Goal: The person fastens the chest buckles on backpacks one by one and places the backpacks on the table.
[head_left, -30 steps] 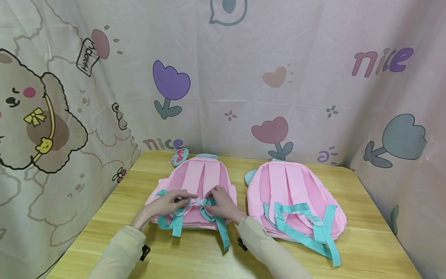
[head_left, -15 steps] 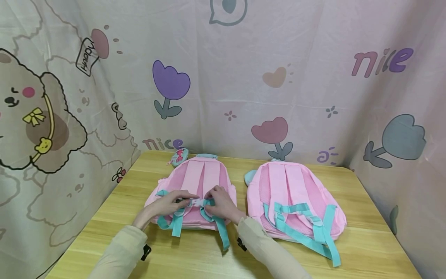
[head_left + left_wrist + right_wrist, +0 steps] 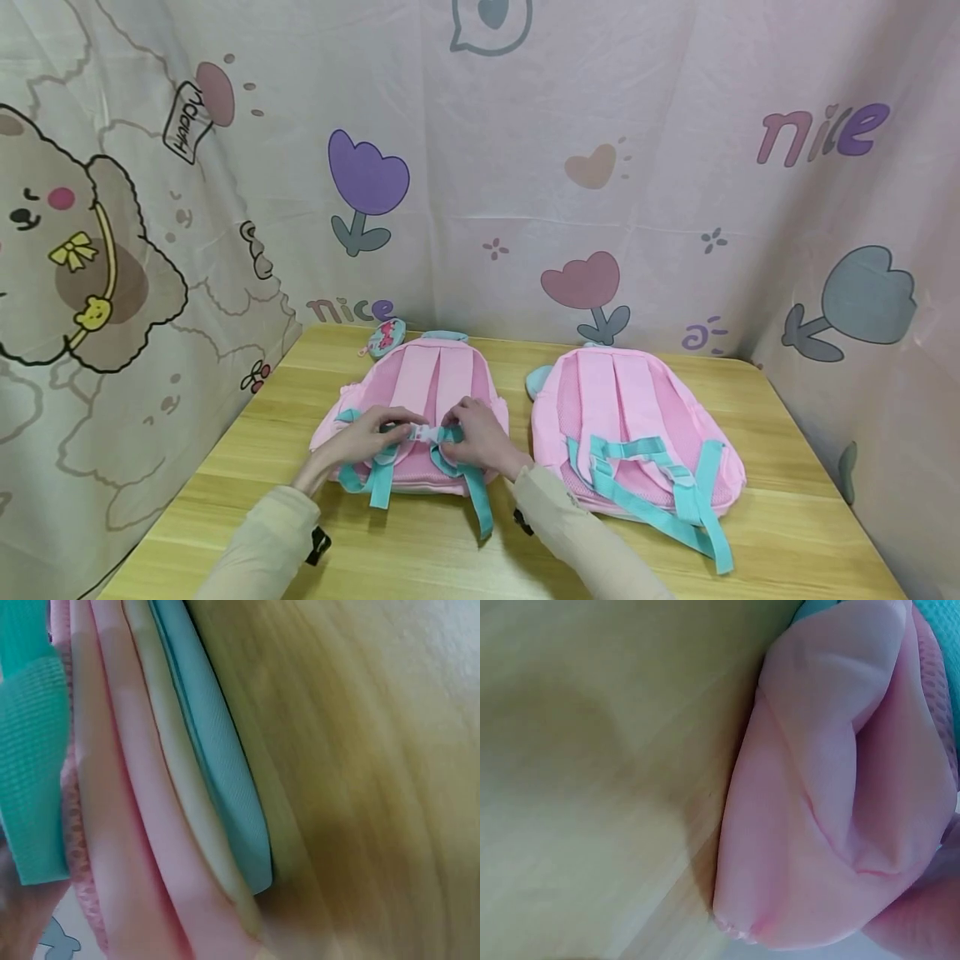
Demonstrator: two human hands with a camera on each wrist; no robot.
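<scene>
A pink backpack (image 3: 375, 385) with teal webbing lies back side up on the left of the table. Over its lower half, a pale plastic buckle (image 3: 425, 433) joins teal webbing from both sides. My left hand (image 3: 358, 439) pinches the buckle's left end. At its right end, my right hand (image 3: 480, 439) pinches the buckle where the teal strap (image 3: 453, 434) enters. Loose teal strap ends hang below both hands. The left wrist view catches the backpack's layered edge (image 3: 161, 795) and hanging teal webbing (image 3: 34, 765); the right wrist view has its creased pink side (image 3: 802, 787).
A second pink backpack (image 3: 637, 392) lies to the right, its teal straps (image 3: 660, 512) trailing toward the front. Beside the left backpack's top is a small teal and pink pouch (image 3: 387, 337). Printed curtains (image 3: 480, 167) stand behind the wooden table (image 3: 420, 558).
My left wrist and sleeve have shifted slightly right. Both hands stay at the buckle, and the backpacks lie as before.
</scene>
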